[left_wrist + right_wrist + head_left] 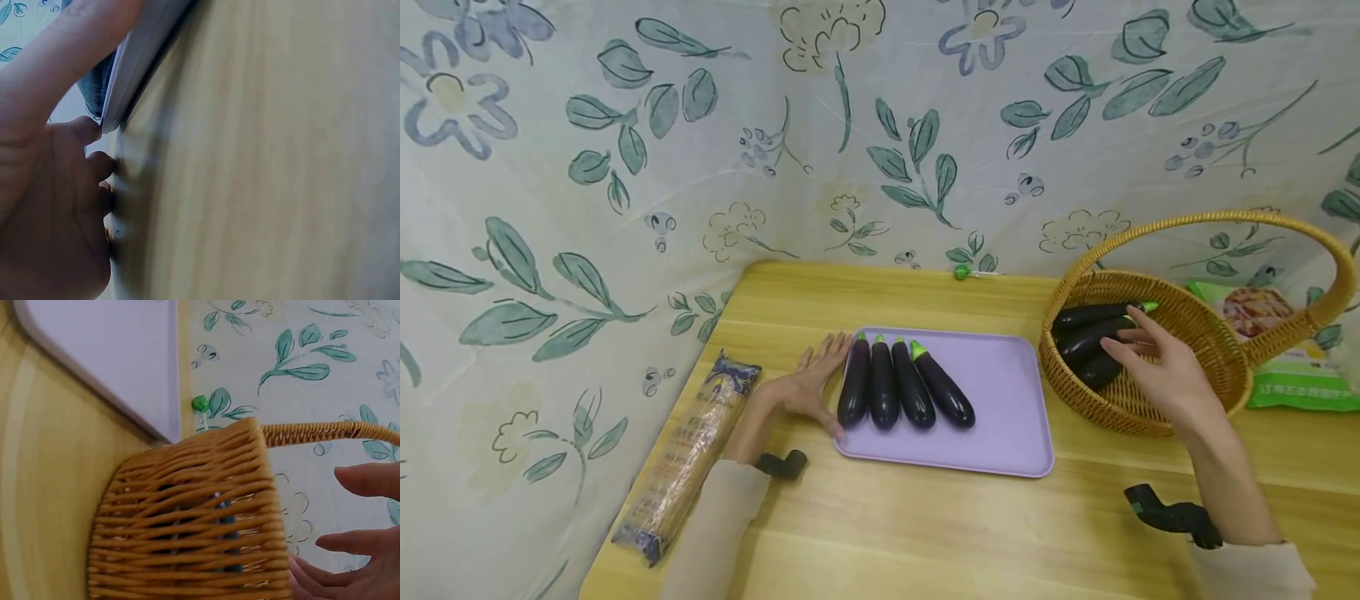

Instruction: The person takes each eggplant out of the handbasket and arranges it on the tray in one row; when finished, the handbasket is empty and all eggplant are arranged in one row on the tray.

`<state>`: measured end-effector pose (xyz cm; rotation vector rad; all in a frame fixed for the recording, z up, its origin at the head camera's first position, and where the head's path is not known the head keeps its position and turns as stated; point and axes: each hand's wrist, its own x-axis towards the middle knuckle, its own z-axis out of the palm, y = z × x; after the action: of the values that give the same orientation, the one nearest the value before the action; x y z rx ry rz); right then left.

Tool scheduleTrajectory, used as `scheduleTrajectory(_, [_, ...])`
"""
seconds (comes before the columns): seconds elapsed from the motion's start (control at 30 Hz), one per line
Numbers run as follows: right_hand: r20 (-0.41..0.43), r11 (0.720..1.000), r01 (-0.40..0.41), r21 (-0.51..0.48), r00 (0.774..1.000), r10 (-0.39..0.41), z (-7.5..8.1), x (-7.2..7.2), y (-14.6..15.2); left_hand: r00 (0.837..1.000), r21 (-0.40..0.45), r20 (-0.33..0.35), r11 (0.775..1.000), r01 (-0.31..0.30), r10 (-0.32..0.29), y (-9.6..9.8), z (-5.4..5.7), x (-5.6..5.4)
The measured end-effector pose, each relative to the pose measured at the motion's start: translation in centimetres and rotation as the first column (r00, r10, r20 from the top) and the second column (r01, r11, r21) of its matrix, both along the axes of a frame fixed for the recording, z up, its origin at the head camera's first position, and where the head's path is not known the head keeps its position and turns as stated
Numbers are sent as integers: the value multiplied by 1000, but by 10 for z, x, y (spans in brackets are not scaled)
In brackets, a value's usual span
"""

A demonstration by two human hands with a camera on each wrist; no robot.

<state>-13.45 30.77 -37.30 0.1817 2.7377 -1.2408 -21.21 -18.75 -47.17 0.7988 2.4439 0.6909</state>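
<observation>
Four-sided and lilac, a shallow tray (1007, 400) lies on the wooden table with several dark eggplants (885, 387) side by side on its left part. My left hand (805, 387) rests at the tray's left edge, fingers and thumb spread; the left wrist view shows the fingers against the rim. Over the wicker basket (1120, 410) at the right hovers my right hand (1168, 367), its fingers apart beside more eggplants (1084, 342) in the basket. In the right wrist view the basket's wall hides the eggplants, and the fingers (347, 540) hold nothing visible.
A long clear packet of dried noodles (688, 458) lies left of my left forearm. Behind the basket is a green and white food bag (1270, 321). A small green-headed stick (962, 272) lies at the back edge, against the floral cloth (820, 192). The basket's handle (1195, 218) arches high.
</observation>
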Motion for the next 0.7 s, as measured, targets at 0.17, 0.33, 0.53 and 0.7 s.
scheduleTrajectory(0.17, [98, 999, 44, -1, 994, -44, -16, -4, 18, 1000, -6, 4, 1000, 0, 0, 1, 2, 1])
scheduleTrajectory(0.33, [170, 999, 47, 25, 984, -51, -32, -9, 27, 1000, 3, 1, 1000, 9, -9, 0, 1, 2])
scheduleTrajectory(0.53, [227, 998, 32, 61, 973, -45, -40, -10, 31, 1000, 17, 3, 1000, 14, -14, -2, -3, 3])
scheduleTrajectory(0.7, [197, 996, 19, 83, 980, -35, -42, -15, 30, 1000, 17, 3, 1000, 2, -2, 1, 0, 1])
